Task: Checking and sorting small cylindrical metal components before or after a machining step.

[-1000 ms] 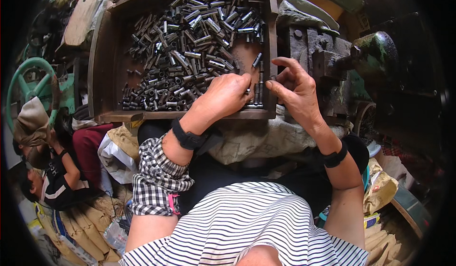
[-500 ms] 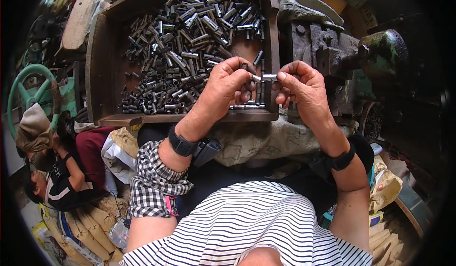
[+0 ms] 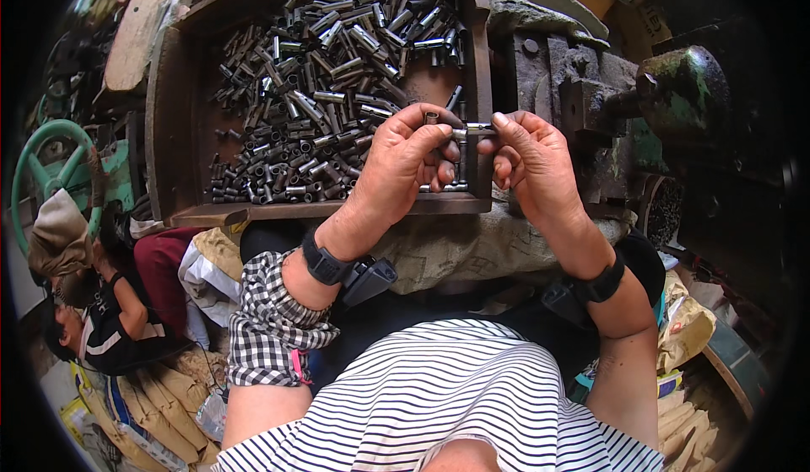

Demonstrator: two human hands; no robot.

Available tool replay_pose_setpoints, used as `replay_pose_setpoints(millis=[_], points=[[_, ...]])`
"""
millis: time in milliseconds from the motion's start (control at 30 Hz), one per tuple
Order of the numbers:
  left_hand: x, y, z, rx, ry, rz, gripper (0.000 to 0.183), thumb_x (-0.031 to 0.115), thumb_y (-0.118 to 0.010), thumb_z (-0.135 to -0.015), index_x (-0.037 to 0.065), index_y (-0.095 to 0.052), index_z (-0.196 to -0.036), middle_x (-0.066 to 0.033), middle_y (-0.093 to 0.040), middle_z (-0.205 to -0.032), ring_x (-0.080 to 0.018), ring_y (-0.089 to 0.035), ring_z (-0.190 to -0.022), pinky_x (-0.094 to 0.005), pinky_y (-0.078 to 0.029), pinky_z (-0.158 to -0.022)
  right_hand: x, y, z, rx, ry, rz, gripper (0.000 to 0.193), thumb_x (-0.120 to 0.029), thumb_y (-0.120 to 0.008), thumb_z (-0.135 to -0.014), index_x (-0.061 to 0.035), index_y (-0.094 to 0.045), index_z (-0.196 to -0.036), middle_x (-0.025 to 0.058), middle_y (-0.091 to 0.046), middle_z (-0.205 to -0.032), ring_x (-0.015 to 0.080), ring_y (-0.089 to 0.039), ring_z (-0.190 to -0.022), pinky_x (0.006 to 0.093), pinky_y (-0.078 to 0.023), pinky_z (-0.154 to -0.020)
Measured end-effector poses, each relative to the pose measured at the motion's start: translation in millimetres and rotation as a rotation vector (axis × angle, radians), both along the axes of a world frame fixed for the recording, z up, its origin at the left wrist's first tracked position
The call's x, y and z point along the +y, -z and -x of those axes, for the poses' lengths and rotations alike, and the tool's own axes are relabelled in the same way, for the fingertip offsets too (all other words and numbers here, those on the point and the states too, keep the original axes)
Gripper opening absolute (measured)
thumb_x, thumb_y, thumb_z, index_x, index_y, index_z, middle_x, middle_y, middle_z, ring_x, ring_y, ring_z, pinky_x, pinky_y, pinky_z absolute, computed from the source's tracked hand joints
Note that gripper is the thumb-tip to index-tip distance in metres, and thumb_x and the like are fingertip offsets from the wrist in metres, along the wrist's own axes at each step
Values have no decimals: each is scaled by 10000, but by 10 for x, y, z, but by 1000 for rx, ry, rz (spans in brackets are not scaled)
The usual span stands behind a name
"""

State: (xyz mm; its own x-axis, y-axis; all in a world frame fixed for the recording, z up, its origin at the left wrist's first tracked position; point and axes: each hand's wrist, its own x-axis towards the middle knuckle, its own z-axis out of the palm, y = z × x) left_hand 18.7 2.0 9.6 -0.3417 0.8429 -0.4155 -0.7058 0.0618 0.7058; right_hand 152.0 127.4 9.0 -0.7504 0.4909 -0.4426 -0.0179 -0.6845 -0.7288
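Over the right side of a brown tray (image 3: 337, 210), my left hand (image 3: 409, 151) and my right hand (image 3: 533, 153) meet at a slim metal tube (image 3: 478, 126). My right thumb and fingertips pinch its right end. Its left end meets a short metal sleeve (image 3: 459, 134) at my left thumb and forefinger; whether the tube sits inside the sleeve I cannot tell. A second short dark sleeve (image 3: 432, 118) is tucked behind my left thumb. Beneath and to the left of my hands lie many loose metal tubes (image 3: 337, 67), with shorter sleeves (image 3: 287, 172) heaped near the tray's front.
A dark, greasy machine (image 3: 582, 101) with a rounded green-black part (image 3: 688, 88) stands right of the tray. On the left are a green handwheel (image 3: 55, 168) and another person (image 3: 110, 312). Sacking (image 3: 472, 248) hangs below the tray's front edge.
The tube and the sleeve have come closer together, and less of the tube shows between my hands. The tray has shifted slightly left in view.
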Motion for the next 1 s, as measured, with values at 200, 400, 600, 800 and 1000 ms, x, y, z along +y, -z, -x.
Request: replay_pose_setpoints(millis=[200, 400, 600, 800, 1000], points=[[5, -6, -16, 34, -16, 20, 132, 126, -539, -895, 34, -544, -989, -45, -581, -707, -80, -543, -501, -164, -419, -414, -8, 6, 2, -26, -15, -13, 179, -201, -617, -873, -37, -544, -869, 81, -646, -715, 65, -579, -486, 170, -443, -410], [8, -11, -5, 38, -10, 43, 119, 133, -524, -907, 26, -526, -960, -40, -578, -670, -67, -526, -449, -154, -375, -352, -16, -17, 0, -20, -12, 19, 162, -182, -615, -873, -36, -544, -881, 85, -647, -721, 67, -581, -488, 168, -442, -412], [8, -15, 3, -11, -11, 73, 125, 141, -519, -912, 22, -527, -951, -38, -573, -654, -61, -500, -426, -142, -333, -332, -89, -56, 11, -12, 5, -156, 154, -142, -605, -876, -4, -538, -899, 88, -642, -719, 70, -585, -497, 173, -455, -417], [5, -15, -44, -10, 41, 51, 160, 180, -529, -919, 24, -537, -958, -39, -586, -671, -62, -516, -440, -145, -346, -349, -177, -63, 13, -34, 19, -430, 152, -125, -595, -881, 12, -529, -871, 86, -630, -691, 57, -530, -434, 159, -420, -392], [4, -98, 50, 271, 335, 27, 202, 198, -592, -892, 27, -576, -999, -36, -640, -780, -63, -592, -526, -148, -396, -416, -18, -76, -88, 7, -130, -153, 122, -109, -591, -874, -5, -543, -831, 77, -618, -645, 46, -502, -405, 153, -381, -364]])
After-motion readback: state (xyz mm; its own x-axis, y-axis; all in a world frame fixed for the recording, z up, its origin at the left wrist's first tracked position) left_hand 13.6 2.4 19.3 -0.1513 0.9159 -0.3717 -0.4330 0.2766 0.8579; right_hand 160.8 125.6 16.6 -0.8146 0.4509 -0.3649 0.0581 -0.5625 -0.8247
